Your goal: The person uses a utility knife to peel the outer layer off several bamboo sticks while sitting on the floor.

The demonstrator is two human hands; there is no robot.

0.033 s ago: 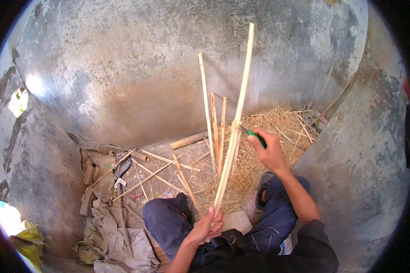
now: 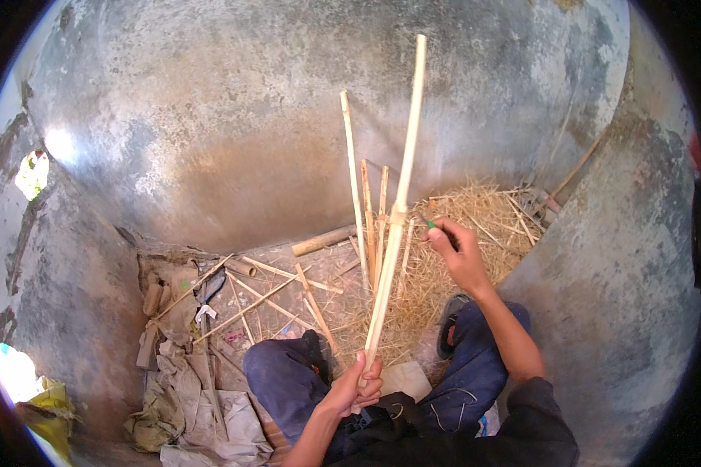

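Note:
My left hand [image 2: 354, 387], low in the middle, is closed around the lower end of a long pale bamboo stick [image 2: 384, 300]. From there the stick rises away from me, leaning slightly right, with a thicker node [image 2: 398, 215] about halfway up. To the right of that node, my right hand [image 2: 459, 253] is closed on a small knife [image 2: 431, 224]. Only a bit of its green handle shows beyond the fingers, and the blade is hard to make out against the shavings. The knife appears slightly apart from the stick.
Several bamboo sticks [image 2: 353, 171] lean on the grey wall [image 2: 234, 140] ahead. A heap of shavings [image 2: 475, 214] lies to the right. More strips [image 2: 269, 300] and a thick bamboo piece [image 2: 323, 240] are on the floor. Crumpled sacking [image 2: 218, 432] lies left of my legs.
The stick's upper end has swung a little left. The knife has come away from the node and turned in my right hand, so less of its green handle shows.

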